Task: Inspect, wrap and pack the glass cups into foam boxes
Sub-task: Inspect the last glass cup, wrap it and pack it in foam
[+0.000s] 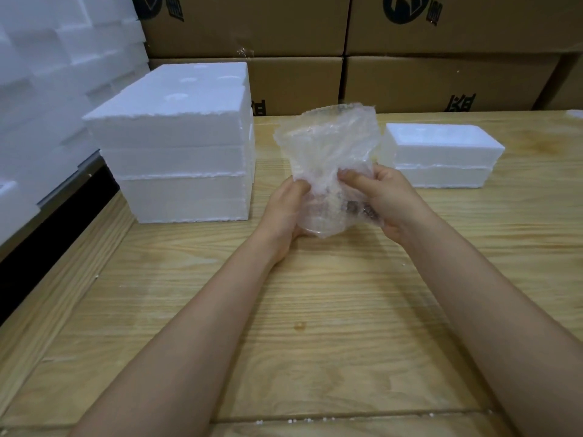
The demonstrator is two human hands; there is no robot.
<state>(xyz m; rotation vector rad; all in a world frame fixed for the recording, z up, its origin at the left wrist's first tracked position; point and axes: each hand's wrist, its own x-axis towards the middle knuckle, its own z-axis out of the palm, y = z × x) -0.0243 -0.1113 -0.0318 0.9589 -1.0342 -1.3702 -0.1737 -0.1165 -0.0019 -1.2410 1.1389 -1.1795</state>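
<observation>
Fingers (353, 179) of both hands were curled, pinching bubble wrap (328, 143) round the glass cup (320, 217). The left hand (285, 212) cupped the base and the right hand (389, 200) gripped the side. The bundle was held above the table (315, 310), just right of the tall foam box stack (176, 159). A lower foam box (441, 152) lay further right of that stack. Surplus wrap stood open on top. Advised: fold it down snugly while supporting the base.

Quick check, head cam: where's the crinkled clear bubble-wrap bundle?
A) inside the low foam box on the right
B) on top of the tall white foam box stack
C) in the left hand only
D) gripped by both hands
D: the left hand and the right hand both curl their fingers round the lower part of the crinkled clear bubble-wrap bundle, which is apart from the tall white foam box stack.
</observation>
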